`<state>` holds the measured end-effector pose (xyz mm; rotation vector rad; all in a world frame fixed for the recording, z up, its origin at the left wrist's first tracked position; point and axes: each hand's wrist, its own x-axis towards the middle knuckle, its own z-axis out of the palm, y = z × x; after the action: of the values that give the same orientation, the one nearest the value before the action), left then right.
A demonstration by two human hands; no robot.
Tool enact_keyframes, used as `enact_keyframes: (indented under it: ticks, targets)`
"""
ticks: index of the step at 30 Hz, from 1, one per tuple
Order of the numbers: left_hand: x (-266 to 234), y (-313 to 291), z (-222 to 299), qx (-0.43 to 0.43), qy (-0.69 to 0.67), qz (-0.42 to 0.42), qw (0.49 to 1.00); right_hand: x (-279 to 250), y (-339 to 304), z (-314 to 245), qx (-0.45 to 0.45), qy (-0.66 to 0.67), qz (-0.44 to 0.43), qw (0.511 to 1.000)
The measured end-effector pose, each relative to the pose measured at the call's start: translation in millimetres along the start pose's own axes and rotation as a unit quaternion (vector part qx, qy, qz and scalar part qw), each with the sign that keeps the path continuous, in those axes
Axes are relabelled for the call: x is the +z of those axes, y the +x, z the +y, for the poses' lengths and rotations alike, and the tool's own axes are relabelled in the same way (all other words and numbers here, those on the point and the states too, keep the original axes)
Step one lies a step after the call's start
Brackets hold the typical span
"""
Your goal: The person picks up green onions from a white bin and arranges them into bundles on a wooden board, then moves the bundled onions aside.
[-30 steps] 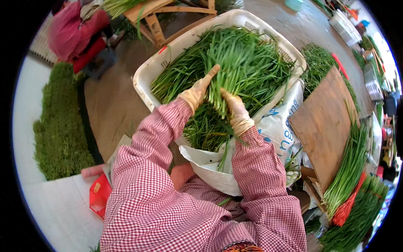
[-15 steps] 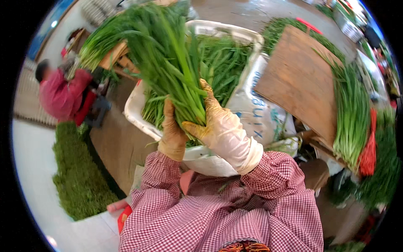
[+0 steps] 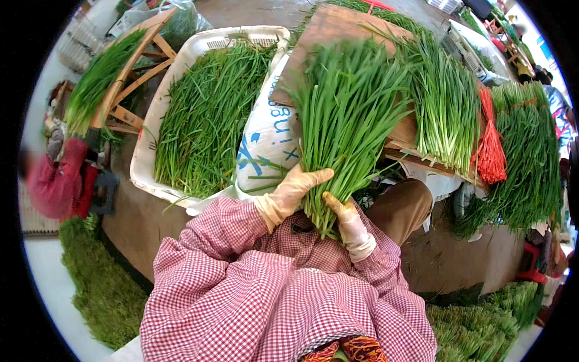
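A bunch of long green garlic chives (image 3: 347, 120) stands between my two gloved hands, its pale stem ends down and its leaf tips leaning over the wooden board (image 3: 356, 21). Wrapped round its lower left side is my left hand (image 3: 294, 192), with the thumb across the stems. My right hand (image 3: 348, 224) grips the stems from the right, lower down, its yellow-stained thumb pointing up. The fingers behind the bunch are hidden. On the board's right part lies another spread of garlic chives (image 3: 446, 102).
At left stands a white plastic crate (image 3: 143, 148) of loose greens, with a white printed sack (image 3: 268, 142) beside it. Red ties (image 3: 490, 148) hang at the board's right edge, near bundled chives (image 3: 528, 151). A person in red (image 3: 57, 181) sits by a wooden rack (image 3: 136, 72).
My hands have carried the bunch from over the crate to the right, before the board. My view has turned right too. The bunch now fans out more upright.
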<state>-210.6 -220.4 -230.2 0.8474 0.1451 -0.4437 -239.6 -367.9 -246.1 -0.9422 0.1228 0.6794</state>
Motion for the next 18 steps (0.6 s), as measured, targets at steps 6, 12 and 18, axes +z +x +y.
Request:
enact_keyframes:
  ticks: [6, 12, 18]
  targets:
    - [-4.5, -0.1, -1.4, -0.048, 0.011, 0.001, 0.999, -18.6, -3.3, -10.8, -0.001, -0.141, 0.077, 0.987]
    - [-15.2, 20.3, 23.0, -0.123, -0.004, 0.009, 0.992, -37.3, 27.4, -54.7, -0.089, -0.169, 0.09, 0.977]
    - [-22.7, 75.1, 62.1, -0.009, -0.05, 0.051, 0.997, -48.7, 70.9, -83.8, -0.12, -0.135, 0.137, 0.974]
